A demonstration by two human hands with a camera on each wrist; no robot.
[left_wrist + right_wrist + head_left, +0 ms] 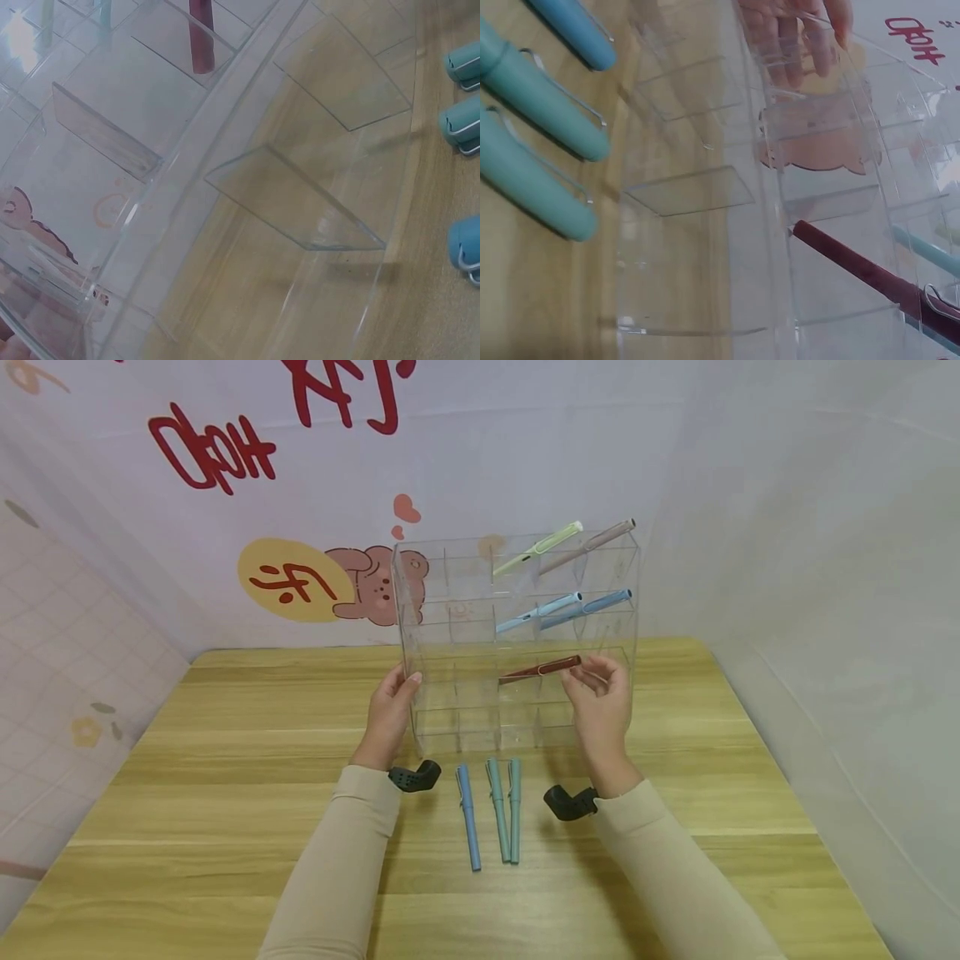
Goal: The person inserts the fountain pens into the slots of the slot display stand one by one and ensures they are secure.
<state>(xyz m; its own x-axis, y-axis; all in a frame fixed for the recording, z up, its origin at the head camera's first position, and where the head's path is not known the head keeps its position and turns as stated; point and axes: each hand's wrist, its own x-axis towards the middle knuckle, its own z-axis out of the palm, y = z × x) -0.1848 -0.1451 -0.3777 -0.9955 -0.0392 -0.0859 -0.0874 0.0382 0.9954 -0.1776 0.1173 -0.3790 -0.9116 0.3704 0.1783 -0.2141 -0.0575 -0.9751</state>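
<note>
The clear rack stands upright, its left side gripped by my left hand, thumb in front. My right hand pinches the cap end of a dark red pen, whose other end sits in a third-row compartment. That pen also shows in the left wrist view and right wrist view. Higher in the rack, a yellow-green pen and a grey-brown pen lean in the top row, a light blue pen and a darker blue pen in the second.
On the wooden table, in front of the rack, lie a blue pen and, to its right, two green pens close together. Behind the table hangs a white printed cloth.
</note>
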